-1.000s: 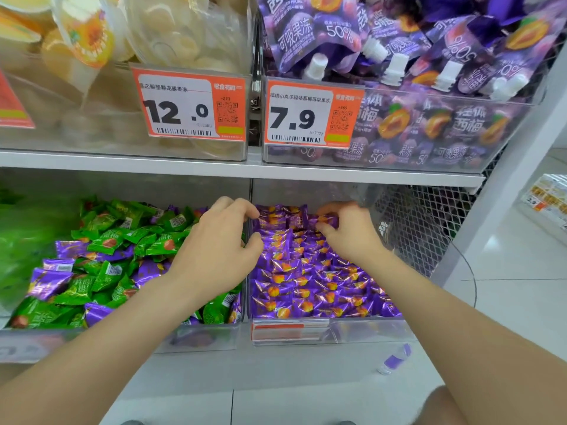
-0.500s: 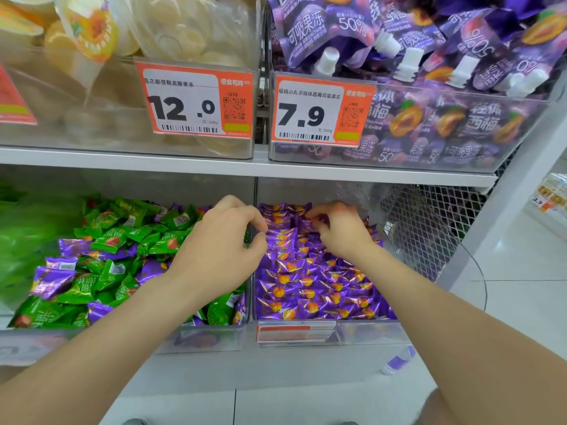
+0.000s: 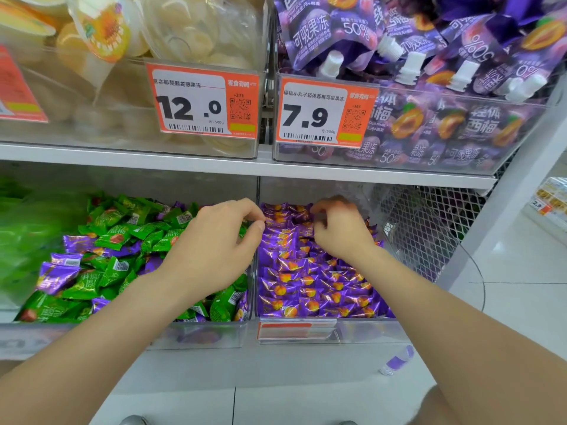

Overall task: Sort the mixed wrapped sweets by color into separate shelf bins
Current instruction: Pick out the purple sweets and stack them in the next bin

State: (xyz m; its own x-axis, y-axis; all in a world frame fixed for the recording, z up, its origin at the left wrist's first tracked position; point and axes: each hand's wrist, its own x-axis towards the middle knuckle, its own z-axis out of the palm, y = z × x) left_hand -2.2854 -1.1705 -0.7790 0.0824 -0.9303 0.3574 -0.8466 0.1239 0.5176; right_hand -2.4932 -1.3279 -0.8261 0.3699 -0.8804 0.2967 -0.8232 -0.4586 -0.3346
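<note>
The left clear bin (image 3: 199, 335) holds mixed sweets: green sweets (image 3: 113, 237) with purple sweets (image 3: 58, 277) scattered among them. Only purple sweets (image 3: 306, 283) fill the right clear bin (image 3: 368, 331), lying in rows. My left hand (image 3: 214, 246) hovers over the left bin's right side, with thumb and forefinger nearly touching at the divider (image 3: 255, 286); whether they pinch anything is unclear. At the back of the right bin, my right hand (image 3: 340, 231) curls its fingers down onto a purple sweet in the far row.
Above, a shelf carries a bin of pale jelly cups (image 3: 184, 41) and a bin of purple spouted pouches (image 3: 429, 72), each with an orange price tag. A wire mesh panel (image 3: 429, 228) closes the right side. A purple wrapper (image 3: 397, 360) lies below the bins. Green bags (image 3: 24, 240) sit far left.
My left thumb has closed toward the forefinger near the divider. My right hand has crept slightly left along the back row of purple sweets.
</note>
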